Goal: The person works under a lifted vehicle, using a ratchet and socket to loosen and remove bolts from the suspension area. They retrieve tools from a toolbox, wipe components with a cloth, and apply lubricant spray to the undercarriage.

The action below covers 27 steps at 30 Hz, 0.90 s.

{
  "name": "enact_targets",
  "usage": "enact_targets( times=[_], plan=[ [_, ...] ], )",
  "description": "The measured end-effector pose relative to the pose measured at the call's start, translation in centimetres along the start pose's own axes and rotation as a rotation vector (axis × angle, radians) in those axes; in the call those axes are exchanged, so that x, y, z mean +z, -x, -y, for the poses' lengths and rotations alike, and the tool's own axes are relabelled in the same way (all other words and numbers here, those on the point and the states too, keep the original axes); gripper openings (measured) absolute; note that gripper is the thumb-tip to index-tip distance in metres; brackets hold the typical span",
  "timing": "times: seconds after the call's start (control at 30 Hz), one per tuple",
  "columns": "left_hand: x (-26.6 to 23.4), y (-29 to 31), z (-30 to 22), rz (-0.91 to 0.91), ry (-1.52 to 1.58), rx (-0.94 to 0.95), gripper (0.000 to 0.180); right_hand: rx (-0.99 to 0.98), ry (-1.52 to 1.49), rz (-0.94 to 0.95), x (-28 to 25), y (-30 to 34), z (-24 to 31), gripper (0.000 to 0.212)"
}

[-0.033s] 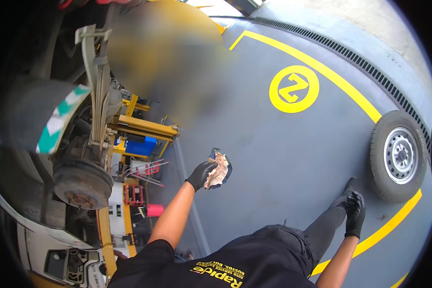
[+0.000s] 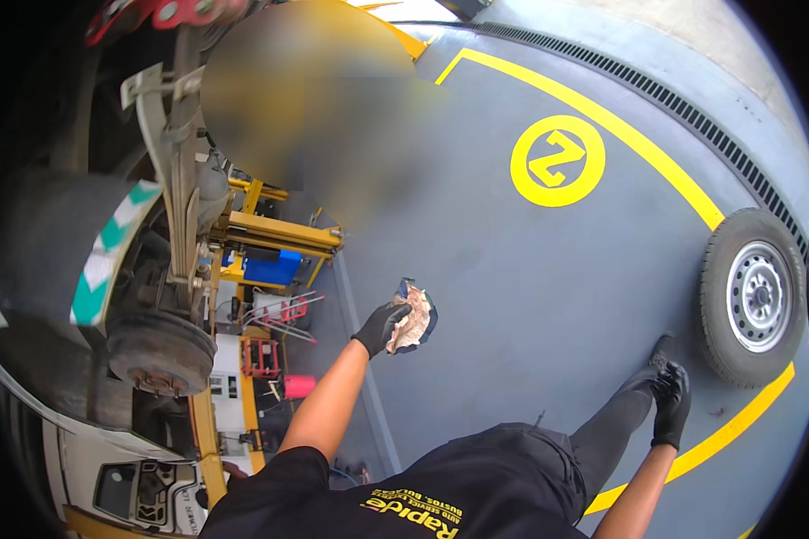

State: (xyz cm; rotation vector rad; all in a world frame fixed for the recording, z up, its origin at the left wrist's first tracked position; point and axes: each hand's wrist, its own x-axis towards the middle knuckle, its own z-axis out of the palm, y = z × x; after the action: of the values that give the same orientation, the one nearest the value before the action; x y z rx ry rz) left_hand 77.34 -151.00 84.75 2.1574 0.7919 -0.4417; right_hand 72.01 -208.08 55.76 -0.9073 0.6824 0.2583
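My left hand [image 2: 383, 329], in a black glove, is closed on a crumpled rag [image 2: 412, 318], pale beige with dark blue edges. It holds the rag out in front of my body, above the grey floor. My right hand [image 2: 671, 411], also black-gloved, hangs low at my right side. Its fingers look loosely bent and apart, with nothing visible in them. Behind them the black shoe [image 2: 663, 352] partly blends with the glove. The wheel with its tyre [image 2: 753, 298] is the closest object to that hand, without contact.
At left is a raised vehicle with an exposed brake drum [image 2: 162, 355], leaf spring [image 2: 182, 198] and green-white reflective strip [image 2: 112, 251]. Yellow lift parts [image 2: 279, 231], a red rack [image 2: 261, 357] and a pink container [image 2: 298, 386] stand beyond. A floor drain grate [image 2: 638, 90] runs behind the wheel.
The view has shifted slightly, so the vehicle parts, floor marking and wheel sit a little differently in the picture. The rag stays in my left hand; my right hand still hangs low.
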Motion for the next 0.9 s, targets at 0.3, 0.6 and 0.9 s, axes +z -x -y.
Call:
enact_targets(
  times=[0.3,0.6,0.9],
  plan=[
    [-1.1,-10.0,1.6,-0.029,0.08,-0.459,0.048,0.146,0.253,0.035,-0.5,-17.1,4.2,0.039],
    [-5.8,-14.6,12.2,-0.297,0.347,-0.697,0.037,0.344,0.29,0.282,20.4,-37.5,7.9,0.028],
    [-39.1,-29.3,-12.0,-1.253,-1.096,0.199,0.061,0.403,0.669,0.528,52.8,-55.8,4.5,0.027]
  ],
)
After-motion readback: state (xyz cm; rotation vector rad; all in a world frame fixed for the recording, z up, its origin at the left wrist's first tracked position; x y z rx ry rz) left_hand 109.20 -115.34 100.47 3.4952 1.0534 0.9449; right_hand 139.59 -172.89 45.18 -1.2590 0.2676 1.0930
